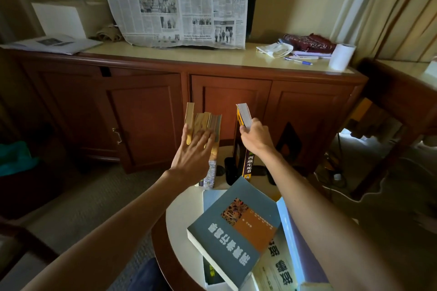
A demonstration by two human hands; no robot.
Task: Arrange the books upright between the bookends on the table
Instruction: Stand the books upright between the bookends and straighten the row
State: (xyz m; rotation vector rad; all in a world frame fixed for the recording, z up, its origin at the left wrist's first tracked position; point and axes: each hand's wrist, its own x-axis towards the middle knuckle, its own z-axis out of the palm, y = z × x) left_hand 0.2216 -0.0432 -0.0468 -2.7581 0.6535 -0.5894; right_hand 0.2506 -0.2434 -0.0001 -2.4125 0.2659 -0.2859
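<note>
Several upright books [212,134] stand in a row at the far side of the round table [182,217]. My left hand [192,151] lies flat against their near edges, fingers spread. My right hand [254,137] grips the top of a black and yellow book [247,165], held upright a gap to the right of the row. A black bookend [288,139] stands further right; its base [230,170] shows between the books. A grey-blue book [236,229] lies flat on a loose pile [281,264] at the table's near side.
A long wooden cabinet [146,106] runs behind the table, with a newspaper [179,2] hanging over it, a paper roll [341,56], a pen and cloths on top. Cables lie on the floor at right [335,177]. Carpet lies to the left.
</note>
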